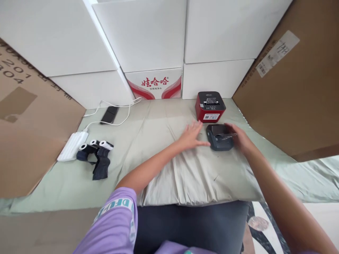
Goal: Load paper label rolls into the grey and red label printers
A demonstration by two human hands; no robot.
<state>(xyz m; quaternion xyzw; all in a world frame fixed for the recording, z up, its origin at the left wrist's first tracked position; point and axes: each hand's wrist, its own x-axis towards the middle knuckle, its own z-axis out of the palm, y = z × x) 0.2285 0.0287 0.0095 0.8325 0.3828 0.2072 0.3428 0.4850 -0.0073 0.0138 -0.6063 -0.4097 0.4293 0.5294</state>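
A small dark grey machine (221,144), which looks like a portable printer, rests on the pale green cloth, with a black top and a clear plastic strip on it. My right hand (239,139) grips its right side, fingers curled over the back corner. To its left, my left hand (191,135) is open with fingers spread, its thumb close to the machine's left edge; whether they touch I cannot tell. Just behind the machine stands a red and black printer (210,107) with a white label on its front.
On the left lie several rolls (96,146) with a dark strip, a white power strip (72,146), a white cable (128,113) and a black phone (109,115). Cardboard panels flank the cloth (156,130) at left (34,141) and right (299,95); white boxes (148,35) stand behind.
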